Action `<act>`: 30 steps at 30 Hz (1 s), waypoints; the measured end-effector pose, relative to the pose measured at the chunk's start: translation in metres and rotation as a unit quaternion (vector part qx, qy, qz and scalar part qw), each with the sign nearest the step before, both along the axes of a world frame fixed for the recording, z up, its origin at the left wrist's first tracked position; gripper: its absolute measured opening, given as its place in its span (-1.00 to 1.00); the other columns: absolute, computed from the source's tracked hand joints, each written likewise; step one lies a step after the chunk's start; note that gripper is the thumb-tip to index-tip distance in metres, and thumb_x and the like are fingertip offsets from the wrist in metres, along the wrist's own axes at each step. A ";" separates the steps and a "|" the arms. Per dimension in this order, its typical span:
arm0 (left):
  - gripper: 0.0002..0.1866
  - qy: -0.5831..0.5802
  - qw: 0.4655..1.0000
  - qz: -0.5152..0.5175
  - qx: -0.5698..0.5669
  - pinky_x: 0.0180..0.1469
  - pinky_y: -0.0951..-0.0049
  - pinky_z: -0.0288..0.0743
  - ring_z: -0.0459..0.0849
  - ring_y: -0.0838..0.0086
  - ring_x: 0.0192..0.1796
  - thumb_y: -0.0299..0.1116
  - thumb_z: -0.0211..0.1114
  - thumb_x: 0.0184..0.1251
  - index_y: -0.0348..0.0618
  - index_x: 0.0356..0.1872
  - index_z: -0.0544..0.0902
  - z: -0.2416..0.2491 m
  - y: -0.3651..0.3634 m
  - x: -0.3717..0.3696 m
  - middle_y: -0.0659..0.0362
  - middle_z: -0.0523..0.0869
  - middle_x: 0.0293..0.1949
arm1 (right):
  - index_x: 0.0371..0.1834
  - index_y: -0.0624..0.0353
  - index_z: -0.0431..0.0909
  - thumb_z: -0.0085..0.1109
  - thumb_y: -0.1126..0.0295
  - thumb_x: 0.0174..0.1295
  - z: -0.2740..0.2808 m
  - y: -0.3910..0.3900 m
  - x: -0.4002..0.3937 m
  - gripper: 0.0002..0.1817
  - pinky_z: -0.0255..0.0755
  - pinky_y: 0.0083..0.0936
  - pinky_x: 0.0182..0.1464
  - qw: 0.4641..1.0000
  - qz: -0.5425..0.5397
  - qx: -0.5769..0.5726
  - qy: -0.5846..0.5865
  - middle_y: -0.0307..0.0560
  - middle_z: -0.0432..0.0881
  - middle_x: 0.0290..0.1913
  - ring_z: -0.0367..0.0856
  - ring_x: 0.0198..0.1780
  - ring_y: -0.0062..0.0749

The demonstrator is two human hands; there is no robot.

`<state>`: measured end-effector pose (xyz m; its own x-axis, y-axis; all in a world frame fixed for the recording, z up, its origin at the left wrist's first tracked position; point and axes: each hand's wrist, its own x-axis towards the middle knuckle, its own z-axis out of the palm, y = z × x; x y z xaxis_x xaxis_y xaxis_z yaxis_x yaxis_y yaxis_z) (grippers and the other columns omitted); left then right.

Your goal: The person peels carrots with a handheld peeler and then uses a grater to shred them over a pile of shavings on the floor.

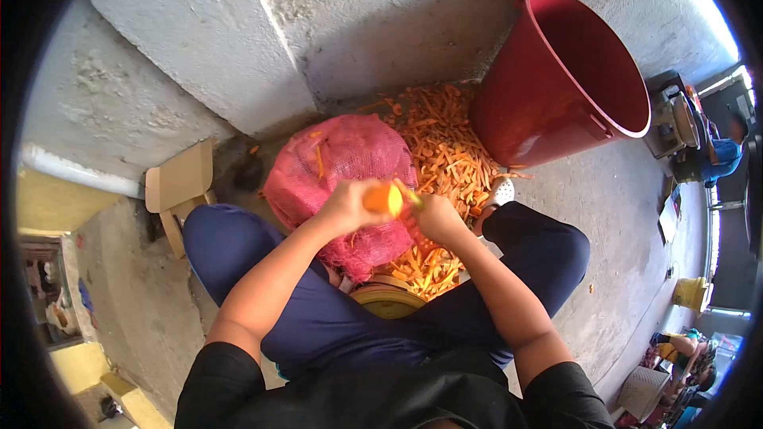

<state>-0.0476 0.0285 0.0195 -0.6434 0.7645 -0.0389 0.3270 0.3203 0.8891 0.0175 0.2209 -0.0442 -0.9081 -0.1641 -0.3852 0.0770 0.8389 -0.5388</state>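
My left hand is closed around a thick carrot, its bright orange-yellow end pointing right. My right hand grips a peeler with a yellow-green handle, close against the carrot; motion blurs its blade. Below both hands sits a bulging red mesh sack with a few orange strips on it. A large heap of orange peelings lies to the right of the sack. Between my knees is the rim of a yellowish round container, partly hidden by my legs.
A tall dark-red bin leans toward the right beside the peelings, near the rough grey wall. On the left stands an open cardboard box. Far right, people are near equipment, a yellow bucket and a pale basket.
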 end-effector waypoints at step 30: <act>-0.79 0.501 0.818 0.177 0.219 -0.20 0.33 0.40 0.55 0.22 -0.29 -0.51 0.15 -0.05 -0.10 -0.31 0.49 0.171 0.144 -0.083 0.14 0.57 -0.39 | -0.41 0.24 0.53 -0.06 0.28 -0.05 0.009 -0.003 -0.006 -0.73 0.43 -0.25 -0.23 0.984 0.101 0.062 -0.134 0.12 0.57 -0.35 0.56 -0.28 -0.08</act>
<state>-0.1308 0.1725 0.1906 -0.3677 0.3229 0.8721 0.9182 0.2744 0.2855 0.0115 0.2178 -0.0354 -0.7249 -0.2678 -0.6347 0.0274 0.9094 -0.4150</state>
